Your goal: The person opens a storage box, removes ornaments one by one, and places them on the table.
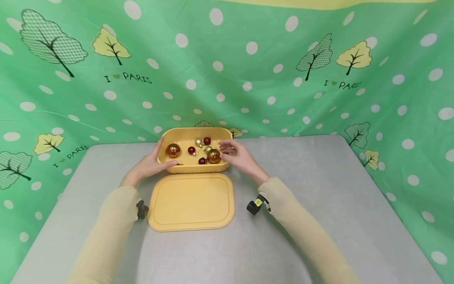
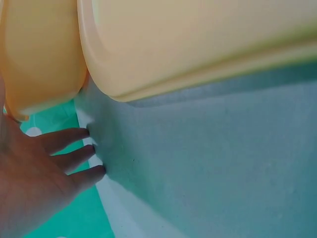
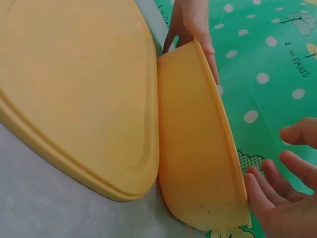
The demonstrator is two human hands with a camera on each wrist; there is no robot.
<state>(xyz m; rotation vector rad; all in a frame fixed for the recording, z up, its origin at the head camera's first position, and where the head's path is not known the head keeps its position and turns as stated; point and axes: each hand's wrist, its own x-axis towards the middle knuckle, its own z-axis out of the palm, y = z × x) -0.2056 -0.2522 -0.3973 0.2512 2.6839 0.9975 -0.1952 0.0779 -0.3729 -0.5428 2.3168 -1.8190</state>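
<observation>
A yellow plastic box (image 1: 195, 169) stands at the back of the table. In it lie two large shiny gold baubles, a left one (image 1: 173, 150) and a right one (image 1: 214, 156), with several small dark red and pale gold baubles. My left hand (image 1: 150, 162) holds the box's left end, thumb over the front rim and fingers outside; in the left wrist view three fingers reach down to the table. At the right rim, my right hand (image 1: 239, 157) hovers beside the right gold bauble. The right wrist view shows its fingers (image 3: 285, 186) loosely spread, holding nothing visible.
The box's flat yellow lid (image 1: 191, 202) lies on the grey table (image 1: 319, 205) just in front of the box. Behind hangs a green cloth (image 1: 227, 94) with white dots and printed trees, close to the box's far side.
</observation>
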